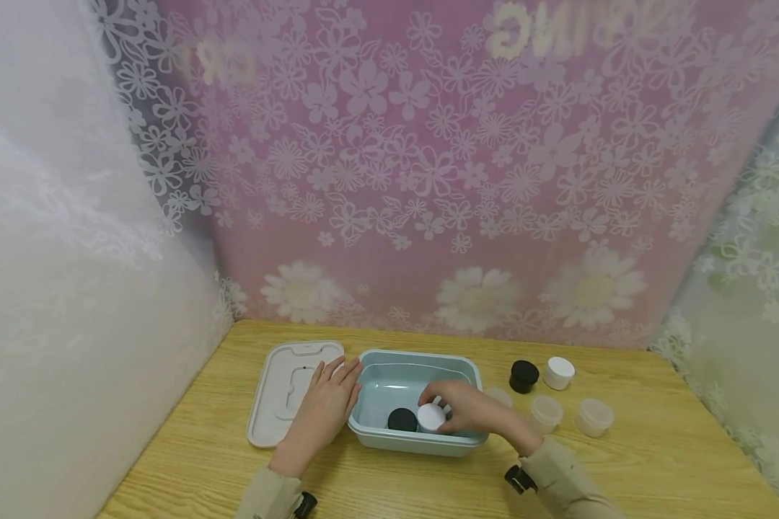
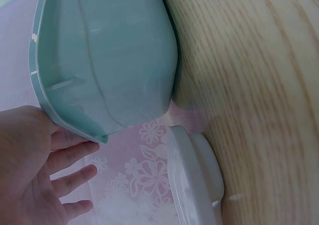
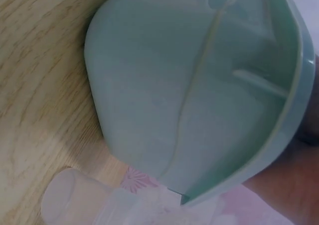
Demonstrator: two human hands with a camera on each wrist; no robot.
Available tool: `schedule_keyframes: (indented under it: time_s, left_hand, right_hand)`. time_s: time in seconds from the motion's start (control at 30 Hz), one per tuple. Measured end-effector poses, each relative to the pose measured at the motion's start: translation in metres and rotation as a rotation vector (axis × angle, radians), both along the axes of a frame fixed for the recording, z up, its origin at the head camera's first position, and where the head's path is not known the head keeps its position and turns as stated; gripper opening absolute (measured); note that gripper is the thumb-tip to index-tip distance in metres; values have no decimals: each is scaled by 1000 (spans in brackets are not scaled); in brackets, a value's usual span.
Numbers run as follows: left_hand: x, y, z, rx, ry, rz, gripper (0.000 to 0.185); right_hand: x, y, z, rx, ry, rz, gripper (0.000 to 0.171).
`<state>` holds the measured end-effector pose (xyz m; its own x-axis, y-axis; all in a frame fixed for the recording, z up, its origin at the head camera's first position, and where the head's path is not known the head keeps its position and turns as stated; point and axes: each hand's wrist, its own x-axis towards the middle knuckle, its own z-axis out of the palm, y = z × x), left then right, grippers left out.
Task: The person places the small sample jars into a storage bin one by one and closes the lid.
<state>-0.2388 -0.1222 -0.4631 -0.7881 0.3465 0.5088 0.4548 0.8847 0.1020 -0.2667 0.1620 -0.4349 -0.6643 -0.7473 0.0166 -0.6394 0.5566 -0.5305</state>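
Note:
A light blue plastic box [image 1: 422,355] stands uncovered in the middle of the table. Inside it, near the front wall, my right hand [image 1: 470,407] pinches a small round white jar [image 1: 430,417] between thumb and fingers. Just left of that jar sits a black jar [image 1: 402,419]. My left hand [image 1: 324,405] touches the box's left end with fingers extended; in the left wrist view its fingers [image 2: 72,155] lie against the rim. From the right wrist, the box's outer wall [image 3: 144,85] hides the jars and most of the right hand [image 3: 286,180].
Left of the box lies a flat grey-white lid [image 1: 269,404], partly under the left hand. To the right stand a black jar [image 1: 524,376], a white jar [image 1: 560,373] and several clear cups [image 1: 594,417], one partly behind the right hand. A pink flowered curtain [image 1: 396,180] closes the back.

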Motion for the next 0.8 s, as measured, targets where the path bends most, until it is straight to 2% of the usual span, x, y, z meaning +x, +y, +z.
schedule_keyframes:
  time_s: [0.37, 0.53, 0.67, 0.8]
  left_hand:
    - [-1, 0, -1, -1, 12, -2, 38]
    - [-1, 0, 0, 1, 21, -8, 37]
    - [0, 0, -1, 2, 17, -8, 37]
    - [0, 0, -1, 2, 17, -8, 38]
  right_hand:
    - [-1, 5, 4, 38, -94, 44, 25]
    - [0, 6, 4, 36, -97, 35, 23]
    - [-1, 7, 3, 11, -90, 9, 24]
    - [-2, 11, 3, -64, -74, -21, 27]
